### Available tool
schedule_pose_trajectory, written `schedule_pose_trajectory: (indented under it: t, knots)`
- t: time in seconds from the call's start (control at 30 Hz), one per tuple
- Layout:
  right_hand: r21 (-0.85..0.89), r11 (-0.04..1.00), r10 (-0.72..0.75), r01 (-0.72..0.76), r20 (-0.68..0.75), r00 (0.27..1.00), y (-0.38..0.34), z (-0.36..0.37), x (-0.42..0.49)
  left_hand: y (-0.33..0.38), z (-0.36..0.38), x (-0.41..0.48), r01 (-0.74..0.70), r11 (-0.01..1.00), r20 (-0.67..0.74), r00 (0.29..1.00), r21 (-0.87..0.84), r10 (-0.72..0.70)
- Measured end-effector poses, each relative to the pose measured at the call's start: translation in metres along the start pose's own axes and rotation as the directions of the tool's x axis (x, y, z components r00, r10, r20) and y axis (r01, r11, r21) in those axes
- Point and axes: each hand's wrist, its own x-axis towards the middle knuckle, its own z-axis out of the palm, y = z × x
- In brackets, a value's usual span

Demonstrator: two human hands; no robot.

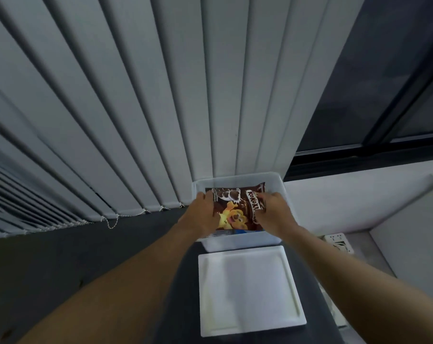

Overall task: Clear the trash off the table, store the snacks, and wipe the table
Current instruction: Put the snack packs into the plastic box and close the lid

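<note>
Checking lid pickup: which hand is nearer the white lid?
Neither clearly. Left hand and right hand both grip the snack bag over the white bin, beyond the white lid's far edge, about equally far from it.

Left hand (202, 214), right hand (275, 214) outstretched, gripping.

Access to the bin (239, 240) is from above only: its mouth is largely filled by the snack bag (237, 207), with the left hand (201, 214) and right hand (275, 212) clamped on the bag's two sides and taking up the gaps along the side walls. Blinds (136, 108) hang close behind the bin and block the far side. The lid (250, 289) lies flat just in front of the bin, low enough to pass over; dark surface left of it is open.
</note>
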Motion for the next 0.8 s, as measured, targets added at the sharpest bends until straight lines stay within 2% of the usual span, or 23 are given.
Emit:
schedule_pose_trajectory:
  t: [0.1, 0.2, 0.3, 0.37, 0.57, 0.67, 0.8]
  knots:
    - [-0.150, 0.989, 0.007, 0.015, 0.145, 0.989, 0.007, 0.009, 0.009, -0.005, 0.003, 0.006, -0.025, 0.964, 0.033, 0.999, 0.265, 0.017]
    - [-0.275, 0.961, 0.109, -0.026, 0.289, 0.951, 0.016, 0.021, 0.023, -0.009, 0.008, 0.011, -0.045, 0.917, 0.115, 0.993, 0.396, -0.001]
    - [-0.400, 0.911, 0.081, 0.098, 0.406, 0.910, 0.019, 0.027, 0.036, -0.010, 0.016, 0.017, -0.173, 0.806, 0.235, 0.971, 0.565, 0.044]
    - [-0.402, 0.902, 0.053, 0.154, 0.459, 0.887, 0.018, 0.031, 0.041, -0.011, 0.019, 0.023, -0.214, 0.740, 0.305, 0.952, 0.637, 0.012]
    - [-0.330, 0.932, 0.088, 0.148, 0.602, 0.793, 0.012, 0.042, 0.044, -0.010, 0.025, 0.037, -0.309, 0.599, 0.453, 0.885, 0.739, -0.103]
    - [-0.281, 0.953, 0.081, 0.117, 0.607, 0.791, 0.009, 0.042, 0.044, -0.015, 0.035, 0.044, -0.285, 0.577, 0.428, 0.896, 0.765, -0.124]
    - [-0.331, 0.925, 0.046, 0.188, 0.588, 0.807, 0.012, 0.045, 0.044, -0.019, 0.042, 0.048, -0.259, 0.530, 0.391, 0.908, 0.807, -0.152]
